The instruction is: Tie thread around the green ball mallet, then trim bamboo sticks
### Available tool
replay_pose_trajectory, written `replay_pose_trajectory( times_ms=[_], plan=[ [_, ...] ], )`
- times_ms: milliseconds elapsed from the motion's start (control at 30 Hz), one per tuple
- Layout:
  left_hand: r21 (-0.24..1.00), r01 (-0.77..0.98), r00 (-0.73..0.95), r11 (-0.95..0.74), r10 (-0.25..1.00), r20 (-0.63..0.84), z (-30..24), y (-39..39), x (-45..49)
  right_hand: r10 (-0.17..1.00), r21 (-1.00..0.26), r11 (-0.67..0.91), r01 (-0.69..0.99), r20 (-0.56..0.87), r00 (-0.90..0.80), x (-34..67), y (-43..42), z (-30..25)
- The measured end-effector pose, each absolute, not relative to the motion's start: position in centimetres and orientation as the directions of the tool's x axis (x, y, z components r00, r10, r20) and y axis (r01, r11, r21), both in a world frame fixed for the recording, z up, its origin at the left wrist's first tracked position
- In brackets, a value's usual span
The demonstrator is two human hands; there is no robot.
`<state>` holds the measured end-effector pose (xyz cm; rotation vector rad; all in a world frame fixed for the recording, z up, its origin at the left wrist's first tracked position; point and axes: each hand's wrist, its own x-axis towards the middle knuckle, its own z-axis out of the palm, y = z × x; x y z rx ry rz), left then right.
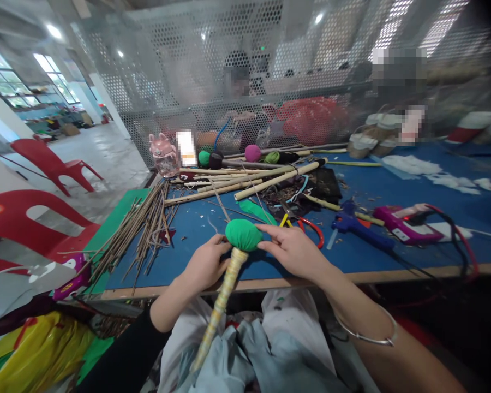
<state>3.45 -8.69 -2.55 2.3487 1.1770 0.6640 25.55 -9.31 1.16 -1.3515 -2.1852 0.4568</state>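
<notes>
A craft workshop in a large factory-like hall: the blue desk carries glue guns, scissors, bamboo sticks and bundled twigs, a perforated metal screen divides the workstations, and red plastic chairs stand on the concrete floor.

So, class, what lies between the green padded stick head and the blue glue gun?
In the head view: red-handled scissors, just beyond the right hand, which touches the green padded head; the blue glue gun lies further right.

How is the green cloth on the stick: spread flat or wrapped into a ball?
Wrapped. The green cloth bulges round over the top of the stick; the left hand pinches beneath it, the right hand touches its side.
</notes>
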Motion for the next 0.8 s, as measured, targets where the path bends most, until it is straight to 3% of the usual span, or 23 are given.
replay_pose_trajectory(
  times_ms=[100,200,300,367,467,567,633,800],
  plan=[
    [0.629,0.547,0.483,-0.553,0.822,0.303,-2.6,-8.9,3.8,0.861,-0.5,0.507,0.702,0.323,-0.392,25.4,-10.2,2.8],
    [0.767,0.377,0.421,-0.519,0.834,0.357,-2.6,-9.4,4.0,0.843,-0.466,0.537,0.703,0.341,-0.417,24.9,-10.7,4.3],
    [0.94,0.125,0.35,-0.319,0.9,0.259,-2.8,-9.7,3.9,0.836,-0.436,0.545,0.716,0.345,-0.426,24.1,-10.8,5.5],
    [0.99,-0.076,0.298,-0.115,0.945,0.133,-3.2,-9.8,3.8,0.833,-0.423,0.547,0.723,0.359,-0.42,23.4,-10.6,6.3],
    [0.926,-0.37,0.223,0.079,0.975,0.006,-3.8,-9.8,3.9,0.822,-0.416,0.561,0.716,0.38,-0.423,22.4,-10.3,7.1],
    [0.778,-0.614,0.162,0.133,0.986,-0.041,-3.7,-9.7,4.7,0.8,-0.435,0.596,0.675,0.396,-0.451,21.4,-10.1,7.7],
    [0.726,-0.674,0.147,0.133,0.988,-0.045,-3.3,-9.7,5.3,0.791,-0.453,0.61,0.651,0.405,-0.459,20.9,-10.1,7.9],
    [0.75,-0.643,0.257,0.153,0.966,0.023,-2.3,-10.4,5.7,0.804,-0.509,0.595,0.622,0.39,-0.449,20.7,-10.1,7.9]
  ],
)
